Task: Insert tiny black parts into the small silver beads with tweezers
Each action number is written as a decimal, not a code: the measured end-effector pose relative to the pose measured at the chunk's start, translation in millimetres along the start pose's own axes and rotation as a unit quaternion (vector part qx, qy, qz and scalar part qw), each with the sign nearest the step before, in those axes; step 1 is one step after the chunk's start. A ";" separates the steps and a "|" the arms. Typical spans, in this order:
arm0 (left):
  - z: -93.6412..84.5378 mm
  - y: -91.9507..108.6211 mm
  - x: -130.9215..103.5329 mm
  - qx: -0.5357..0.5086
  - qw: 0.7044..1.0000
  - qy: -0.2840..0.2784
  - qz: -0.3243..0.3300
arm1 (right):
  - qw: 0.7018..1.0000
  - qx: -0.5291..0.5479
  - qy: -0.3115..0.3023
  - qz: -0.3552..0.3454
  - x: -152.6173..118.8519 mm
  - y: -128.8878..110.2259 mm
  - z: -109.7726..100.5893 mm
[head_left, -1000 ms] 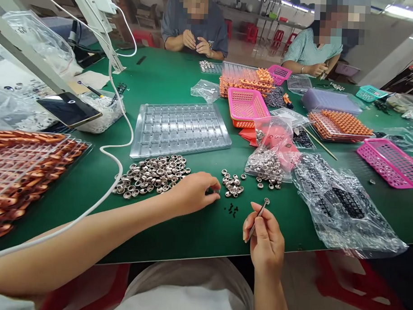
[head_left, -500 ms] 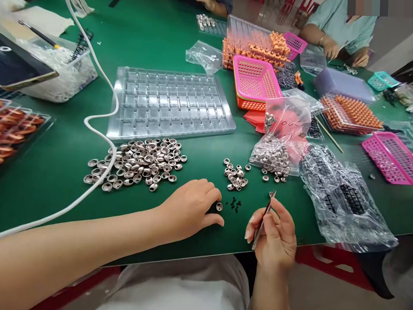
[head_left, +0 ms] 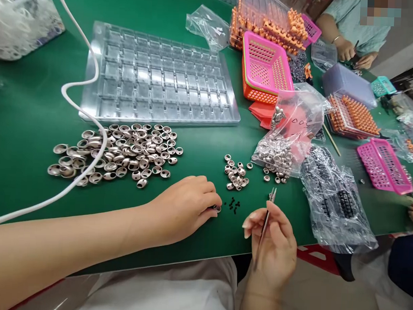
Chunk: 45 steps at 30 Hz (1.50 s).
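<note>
My left hand (head_left: 186,208) rests on the green table, thumb and forefinger closed round a small round metal cup (head_left: 217,209). Part of that cup is hidden by the fingers. Tweezers (head_left: 266,220) are gripped in my right hand (head_left: 274,241), their tips pointing up and away from me. Just beyond the tips lies another metal cup, mostly covered. Between my hands are several tiny black pieces (head_left: 232,204). A small cluster of metal cups (head_left: 238,173) sits beyond them, and a large heap of similar cups (head_left: 125,150) spreads to the left.
A clear compartment tray (head_left: 162,76) lies behind the heap. A white cable (head_left: 68,89) crosses the left side. Stacked pink baskets (head_left: 267,66), a bag of metal cups (head_left: 274,153) and a bag of black parts (head_left: 333,200) stand right. A co-worker's hands (head_left: 355,56) are at far right.
My left thumb and forefinger have closed on the metal cup beside them. In my right hand the tweezers have turned more upright. The view has shifted, bringing the heap and tray closer.
</note>
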<state>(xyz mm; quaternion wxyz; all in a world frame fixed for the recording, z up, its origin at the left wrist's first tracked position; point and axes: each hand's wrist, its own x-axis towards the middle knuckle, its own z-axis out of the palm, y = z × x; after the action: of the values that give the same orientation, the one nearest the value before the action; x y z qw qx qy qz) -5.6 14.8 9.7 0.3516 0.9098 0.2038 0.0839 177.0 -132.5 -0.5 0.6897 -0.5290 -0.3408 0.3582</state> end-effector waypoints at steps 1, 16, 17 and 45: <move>0.7 -0.2 -0.4 0.000 1.000 0.005 0.001 | 1.000 0.005 -0.003 0.006 0.3 -0.5 -1.8; 9.9 1.3 -3.5 0.002 0.999 0.048 0.022 | 0.986 -0.131 -0.001 -0.100 3.7 1.7 7.4; 10.4 1.1 -3.5 0.001 0.998 0.052 0.022 | 0.981 -0.166 0.007 -0.104 2.3 2.5 9.0; 4.8 3.8 -1.5 -0.013 0.999 0.051 0.002 | 0.875 -0.454 0.009 -0.170 -14.3 10.3 15.1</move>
<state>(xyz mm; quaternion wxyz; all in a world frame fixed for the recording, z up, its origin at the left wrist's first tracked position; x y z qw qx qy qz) -4.3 8.7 8.8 0.3527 0.9001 0.2180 0.1337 155.5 -135.5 -8.7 0.4271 -0.7209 -0.5445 0.0371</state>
